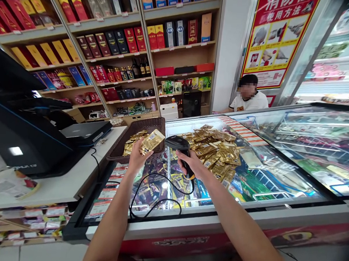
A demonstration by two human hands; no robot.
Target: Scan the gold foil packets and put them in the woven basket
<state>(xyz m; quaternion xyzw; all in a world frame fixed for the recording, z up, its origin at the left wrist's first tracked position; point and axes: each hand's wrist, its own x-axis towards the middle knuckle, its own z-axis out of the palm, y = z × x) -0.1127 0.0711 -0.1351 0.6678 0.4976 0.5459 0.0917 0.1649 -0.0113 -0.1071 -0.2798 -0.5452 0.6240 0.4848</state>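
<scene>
Gold packet (pixel 152 140) (tilted) beside black scanner (pixel 177 142)

Your packet (pixel 152 141) is gold with a white barcode patch, and your scanner (pixel 179 144) is black. The woven basket (pixel 151 125) is dark brown; the table (pixel 72 179) white.

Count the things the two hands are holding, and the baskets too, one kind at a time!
Gold packet in the left hand: 1
Black scanner in the right hand: 1
Brown basket: 1
Total: 3
The pile of loose packets on the glass is too jumbled to count.
</scene>
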